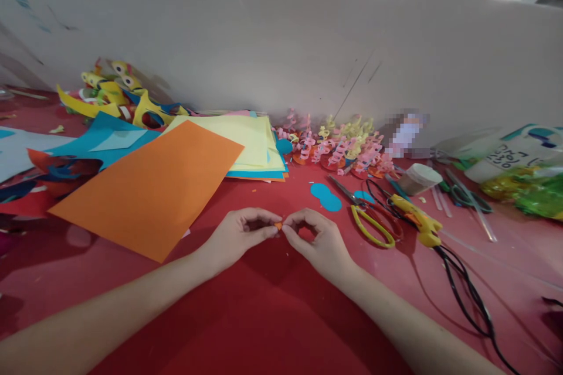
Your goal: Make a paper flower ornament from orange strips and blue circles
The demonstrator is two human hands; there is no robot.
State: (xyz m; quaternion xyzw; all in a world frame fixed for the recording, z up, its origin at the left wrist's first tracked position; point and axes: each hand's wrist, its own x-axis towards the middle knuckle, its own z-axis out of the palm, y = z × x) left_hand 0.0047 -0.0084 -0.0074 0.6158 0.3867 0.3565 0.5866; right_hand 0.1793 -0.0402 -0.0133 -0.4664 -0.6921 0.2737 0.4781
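A tiny piece of orange paper (278, 225) is pinched between the fingertips of both hands, above the red tabletop. My left hand (240, 234) grips it from the left with thumb and forefinger. From the other side, the thumb and forefinger of my right hand (319, 241) close on its right edge. Most of the piece is hidden by the fingertips, so its shape is hard to make out. To the left of my left hand lies a large orange sheet (153, 190). Blue paper circles (326, 196) and scissors (372, 225) with yellow and red handles lie beyond my right hand.
A yellow glue gun (417, 220) with a black cord lies at the right, near a white cup (419, 180). Stacked coloured paper (259, 146) stands behind the orange sheet. Pink and yellow paper curls (338, 146) line the wall (272, 41). Yellow paper figures (114, 91) sit back left.
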